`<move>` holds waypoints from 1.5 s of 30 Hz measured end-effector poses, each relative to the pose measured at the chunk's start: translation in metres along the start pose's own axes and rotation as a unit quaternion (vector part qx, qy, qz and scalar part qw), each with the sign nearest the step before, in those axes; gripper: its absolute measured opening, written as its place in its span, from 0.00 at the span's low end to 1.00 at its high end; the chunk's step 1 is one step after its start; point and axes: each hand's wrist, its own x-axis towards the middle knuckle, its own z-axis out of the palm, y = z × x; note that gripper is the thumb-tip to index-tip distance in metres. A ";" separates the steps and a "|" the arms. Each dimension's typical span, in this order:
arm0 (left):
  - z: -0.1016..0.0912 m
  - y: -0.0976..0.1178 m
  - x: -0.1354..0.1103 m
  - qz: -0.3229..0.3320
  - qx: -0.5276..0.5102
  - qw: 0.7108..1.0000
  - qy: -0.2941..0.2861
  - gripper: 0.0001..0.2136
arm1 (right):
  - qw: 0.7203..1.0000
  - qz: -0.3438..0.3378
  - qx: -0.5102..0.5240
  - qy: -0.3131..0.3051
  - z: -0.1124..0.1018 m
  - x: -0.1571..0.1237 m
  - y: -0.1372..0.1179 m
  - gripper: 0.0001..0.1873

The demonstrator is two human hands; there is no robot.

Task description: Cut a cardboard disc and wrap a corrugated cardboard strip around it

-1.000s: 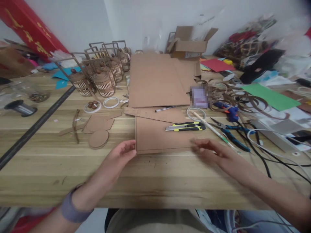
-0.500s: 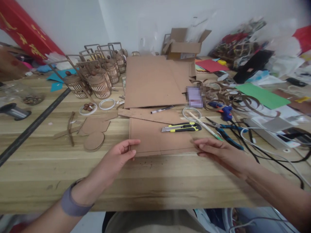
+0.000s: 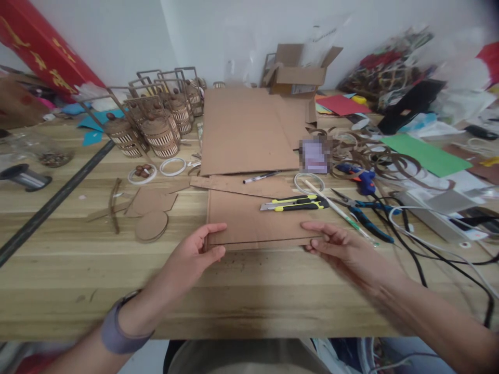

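A brown cardboard sheet (image 3: 237, 215) lies in front of me, a dark line running along its near edge and marking off a narrow strip (image 3: 265, 244). I cannot tell whether that strip is cut through. At the left corner my left hand (image 3: 200, 244) grips the cardboard, thumb at the near edge and index finger on top. The right corner is pinched by my right hand (image 3: 331, 241), its thumb at the strip's end. On the sheet rests a yellow-and-black utility knife (image 3: 298, 203), blade pointing left. A pen (image 3: 261, 177) lies behind it.
A larger cardboard piece (image 3: 249, 130) lies behind. Lidded bamboo baskets (image 3: 159, 137) stand back left, near cardboard discs (image 3: 152, 226). To the right are pliers (image 3: 366, 215), a glue gun (image 3: 360, 176), cables (image 3: 419, 259) and a power strip (image 3: 432, 213). A black bar (image 3: 58, 200) crosses the left.
My right hand has shifted slightly left and its index finger now reaches further over the sheet. The line along the near edge looks darker and wider. The knife stays on the sheet.
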 end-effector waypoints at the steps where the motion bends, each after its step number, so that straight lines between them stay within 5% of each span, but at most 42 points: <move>1: 0.000 -0.001 0.000 0.007 0.009 1.000 0.000 0.29 | 1.000 -0.017 -0.024 0.004 0.001 -0.001 0.000 0.32; 7: 0.001 -0.010 -0.001 0.048 0.034 0.998 -0.002 0.29 | 0.973 -0.114 -0.199 0.028 0.002 -0.004 0.004 0.40; 12: 0.000 -0.024 -0.003 0.133 0.138 0.981 0.041 0.26 | 0.865 -0.226 -0.444 0.064 -0.011 0.001 0.011 0.34; 14: -0.002 -0.030 -0.001 0.218 0.244 0.942 0.079 0.22 | 0.811 -0.287 -0.506 0.069 -0.017 0.002 0.011 0.30; 18: -0.008 -0.035 0.003 0.393 0.438 0.794 0.153 0.18 | 0.694 -0.406 -0.591 0.056 -0.026 0.006 0.008 0.25; 23: -0.010 -0.033 0.003 0.456 0.539 0.685 0.177 0.15 | 0.572 -0.476 -0.664 0.070 -0.030 0.010 0.007 0.24; 26: -0.009 -0.033 0.001 0.465 0.576 0.645 0.189 0.14 | 0.540 -0.482 -0.686 0.073 -0.031 0.010 0.007 0.23; 29: -0.009 -0.034 0.000 0.476 0.586 0.628 0.189 0.14 | 0.556 -0.474 -0.679 0.075 -0.033 0.010 0.008 0.23; 32: -0.019 -0.036 -0.001 0.467 0.555 0.660 0.192 0.17 | 0.621 -0.456 -0.634 0.061 -0.034 0.010 0.009 0.24; 35: -0.042 -0.036 -0.001 0.359 0.555 0.705 0.256 0.20 | 0.713 -0.401 -0.574 0.051 -0.033 0.009 0.011 0.25; 40: -0.086 -0.041 0.006 0.126 0.620 0.721 0.285 0.20 | 0.861 -0.232 -0.448 0.055 -0.030 0.008 0.013 0.30; 45: -0.103 -0.044 0.013 0.066 0.538 0.797 0.268 0.18 | 0.937 -0.144 -0.318 0.022 -0.022 0.006 0.006 0.39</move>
